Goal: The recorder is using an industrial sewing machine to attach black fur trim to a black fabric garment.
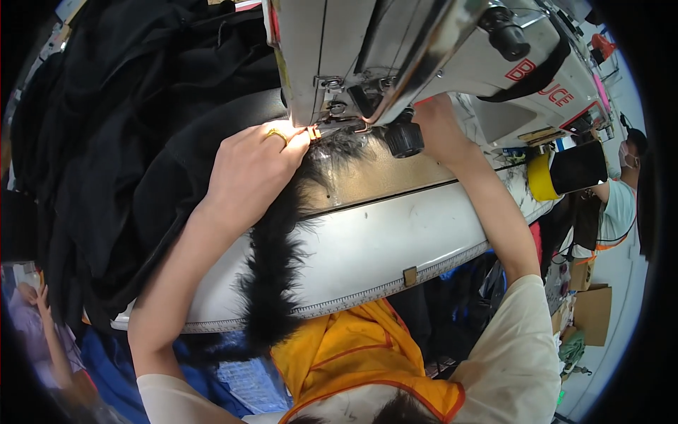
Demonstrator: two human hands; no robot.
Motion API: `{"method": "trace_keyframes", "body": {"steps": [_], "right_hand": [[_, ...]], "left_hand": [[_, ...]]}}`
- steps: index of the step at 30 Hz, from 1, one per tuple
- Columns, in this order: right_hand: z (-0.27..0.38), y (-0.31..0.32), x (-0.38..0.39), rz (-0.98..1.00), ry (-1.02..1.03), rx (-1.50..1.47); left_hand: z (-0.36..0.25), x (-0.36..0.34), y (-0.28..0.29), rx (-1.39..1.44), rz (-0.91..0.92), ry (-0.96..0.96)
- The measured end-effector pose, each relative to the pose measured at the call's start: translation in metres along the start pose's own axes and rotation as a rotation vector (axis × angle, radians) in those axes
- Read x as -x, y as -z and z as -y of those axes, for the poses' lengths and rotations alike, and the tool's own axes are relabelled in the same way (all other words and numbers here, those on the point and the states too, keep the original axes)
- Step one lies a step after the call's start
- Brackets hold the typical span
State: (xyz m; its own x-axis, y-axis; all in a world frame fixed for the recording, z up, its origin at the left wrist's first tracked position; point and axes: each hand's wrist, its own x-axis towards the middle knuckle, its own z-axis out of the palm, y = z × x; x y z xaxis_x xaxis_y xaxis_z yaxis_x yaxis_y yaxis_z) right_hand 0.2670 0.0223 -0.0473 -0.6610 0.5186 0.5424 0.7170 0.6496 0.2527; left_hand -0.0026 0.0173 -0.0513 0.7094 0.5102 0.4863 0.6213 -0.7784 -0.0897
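Note:
A white sewing machine (417,42) stands over the work, its lamp lighting the needle area. My left hand (254,166), with a gold ring, is closed at the left of the presser foot, fingertips pinching a black furry trim (268,275). The trim runs from the needle area down past my wrist and over the table's front edge. Black cloth (106,134) lies heaped beneath and left of this hand. My right hand (441,131) reaches behind the machine head, beside a black knob (404,138); its fingers are hidden there.
The white table (374,240) has a measuring tape (452,265) along its curved front edge. A yellow and black cylinder (544,177) is at the right. Other people (621,205) sit at the far right and lower left. Cardboard boxes (592,314) stand right.

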Motion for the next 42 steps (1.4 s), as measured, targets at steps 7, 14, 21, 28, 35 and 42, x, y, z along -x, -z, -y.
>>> {"method": "trace_keyframes", "body": {"steps": [7,14,21,28,35,42], "right_hand": [[0.002,0.001,-0.001,0.015,-0.031,-0.109],[0.013,0.008,-0.011,0.151,-0.171,-0.103],[0.016,0.004,-0.006,0.19,-0.184,-0.069],[0.018,-0.002,-0.009,0.131,-0.236,-0.111],[0.022,-0.004,-0.01,0.033,-0.225,-0.06],[0.033,-0.015,-0.017,0.017,-0.128,-0.21]], "left_hand": [[0.001,-0.005,0.006,0.073,0.098,0.081],[-0.002,0.003,0.007,0.081,-0.008,-0.076],[-0.002,-0.003,0.005,0.038,-0.025,-0.024],[-0.003,-0.006,0.001,-0.038,-0.065,-0.005],[-0.003,-0.008,-0.003,-0.117,-0.059,0.008],[0.001,-0.006,0.0,-0.163,-0.049,-0.069]]}}
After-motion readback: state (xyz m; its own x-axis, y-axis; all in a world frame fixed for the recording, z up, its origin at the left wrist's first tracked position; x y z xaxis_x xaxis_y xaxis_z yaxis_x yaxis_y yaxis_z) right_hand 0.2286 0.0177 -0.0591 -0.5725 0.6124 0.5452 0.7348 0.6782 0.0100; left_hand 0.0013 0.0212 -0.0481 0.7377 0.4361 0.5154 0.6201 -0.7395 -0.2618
